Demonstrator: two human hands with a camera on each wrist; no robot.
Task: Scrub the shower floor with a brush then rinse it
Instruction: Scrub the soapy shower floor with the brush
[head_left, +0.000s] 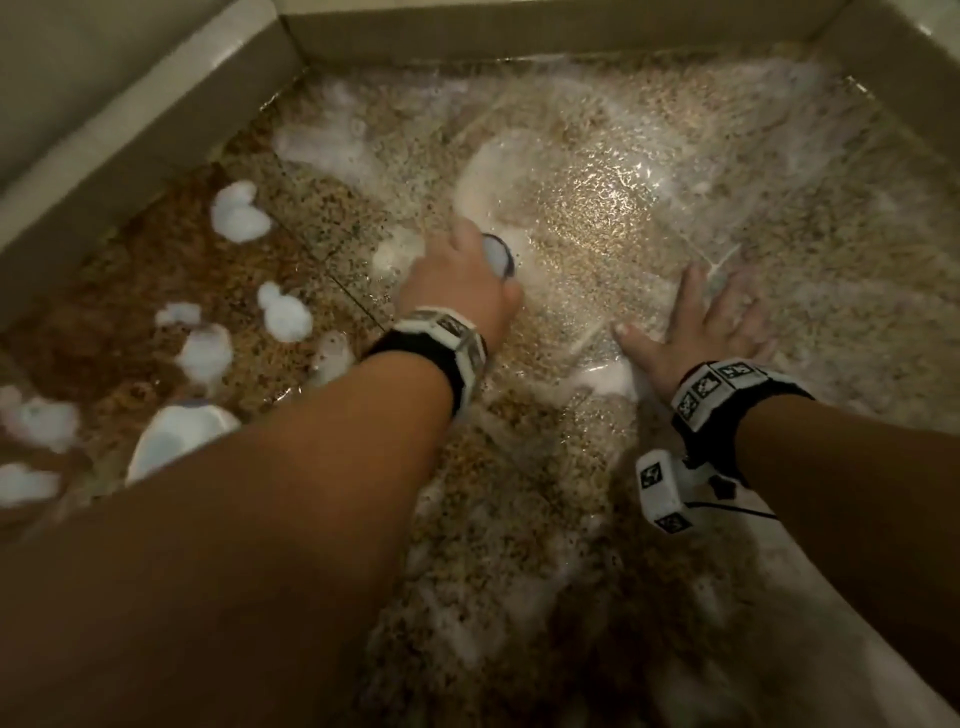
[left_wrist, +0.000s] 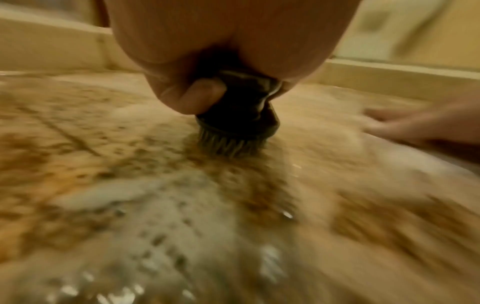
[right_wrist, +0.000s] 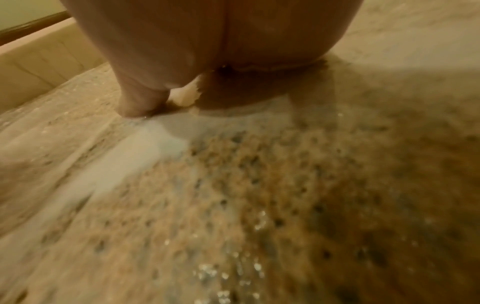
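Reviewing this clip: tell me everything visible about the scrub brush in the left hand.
The scrub brush is small and round, with a dark, seemingly plastic body and a ring of short, pale bristles. It stands roughly upright, bristles pressed onto the wet, foamy speckled shower floor. The left hand grips its top, fingers curled round it and hiding most of it from the head view. Motion blur hides finer detail.
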